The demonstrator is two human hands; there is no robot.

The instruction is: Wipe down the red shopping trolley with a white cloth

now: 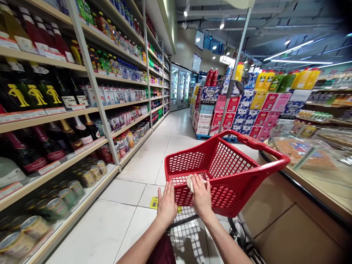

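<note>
A red plastic shopping cart (233, 194) stands right in front of me, its handle off to the right. Fingers stretched out, my left hand (167, 205) rests at the near left corner of the cart's rim. My right hand (202, 196) presses a crumpled white cloth (190, 183) against the top of the near rim, fingers bent over the edge. Part of the cloth is hidden beneath those fingers. Below the basket, a dark metal frame and the casters show partly.
Shelves (126, 75) of bottles and cans line the left side. A glass-topped display counter (302, 161) stands close on the right. Ahead are stacked drink cartons (247, 113) and a metal pole (242, 40). Tiled floor (132, 190) runs down the aisle towards glass-door fridges (180, 84).
</note>
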